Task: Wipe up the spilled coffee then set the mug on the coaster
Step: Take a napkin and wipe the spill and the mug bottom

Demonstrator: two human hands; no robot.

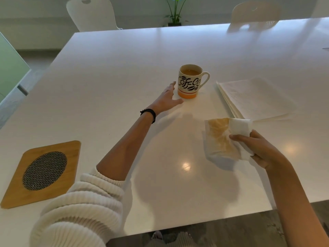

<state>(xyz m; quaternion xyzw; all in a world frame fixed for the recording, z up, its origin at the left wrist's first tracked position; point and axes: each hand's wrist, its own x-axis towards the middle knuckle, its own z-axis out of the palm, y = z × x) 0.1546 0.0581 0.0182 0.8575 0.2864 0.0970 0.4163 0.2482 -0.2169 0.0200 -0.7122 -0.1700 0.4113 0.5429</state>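
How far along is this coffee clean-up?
The wiping looks done: the paper towel in the right hand carries a brown stain, and no puddle shows on the table. In hand now: the left hand, open, reaches beside the mug, apparently not gripping it yet. Left to do: carry the mug, which holds liquid, over to the wooden coaster at the near left.

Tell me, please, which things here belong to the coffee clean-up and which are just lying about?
Job: mug, coaster, stained napkin in the right hand, left hand.
Lying about: napkin stack, chairs, plant.
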